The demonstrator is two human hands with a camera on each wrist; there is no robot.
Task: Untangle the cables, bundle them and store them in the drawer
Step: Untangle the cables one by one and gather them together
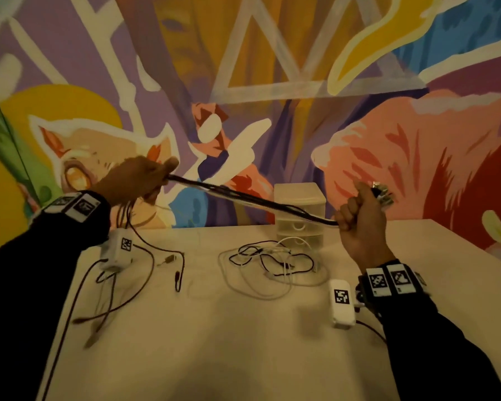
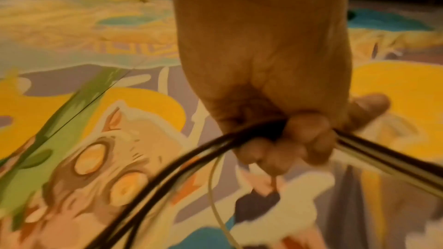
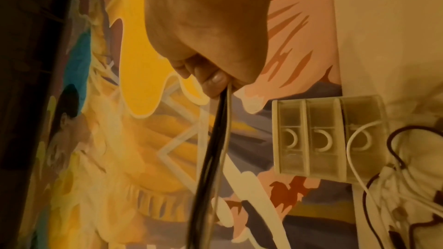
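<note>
Bundling step: left hand [image 1: 139, 176] and right hand [image 1: 360, 215] fingers curled round gathered cables [image 1: 252, 199], stretched taut above bench [image 1: 214, 328]. Next: coil them; tangled cables [image 1: 269, 264] lie before drawer unit [image 1: 300, 209].

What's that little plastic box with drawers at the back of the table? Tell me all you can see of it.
The drawer unit is a small, pale, translucent plastic chest with three stacked drawers, each with a curved white handle. All three look closed. It stands upright on the table by the painted wall. A white cable from the tangled pile loops across its bottom drawer front. Neither hand touches it.
</note>
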